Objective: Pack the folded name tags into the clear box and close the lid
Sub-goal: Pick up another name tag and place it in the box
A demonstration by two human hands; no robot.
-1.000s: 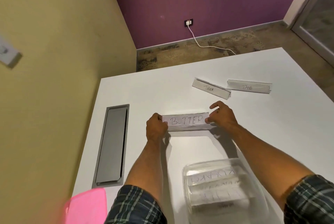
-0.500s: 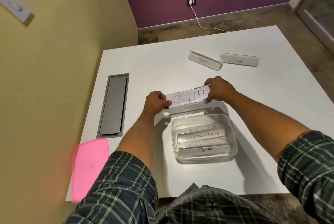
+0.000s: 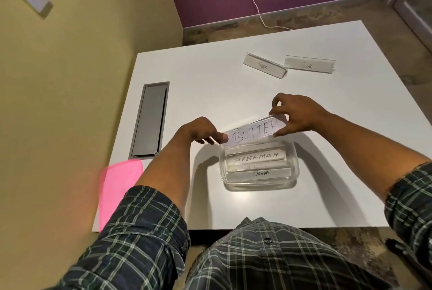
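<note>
A folded white tag reading BUTTER (image 3: 253,132) hangs tilted just above the far edge of the clear box (image 3: 295,168). My left hand (image 3: 198,131) pinches its left end and my right hand (image 3: 294,114) pinches its right end. Inside the box lie a SUPERMAN tag (image 3: 256,157) and a PANDA tag (image 3: 260,174), with another partly hidden between them. A TIGER tag (image 3: 264,65) and a DOG tag (image 3: 308,65) stand on the white table (image 3: 210,83) at the far right. The pink lid (image 3: 119,184) lies at the table's near left corner.
A grey cable hatch (image 3: 149,120) is set into the table on the left. A yellow wall runs close along the left side. A wall socket with a white cable (image 3: 257,6) sits at the purple back wall.
Both hands lifted the BUTTER tag off the table and brought it back toward me, over the clear box's far edge. The camera tipped downward.
</note>
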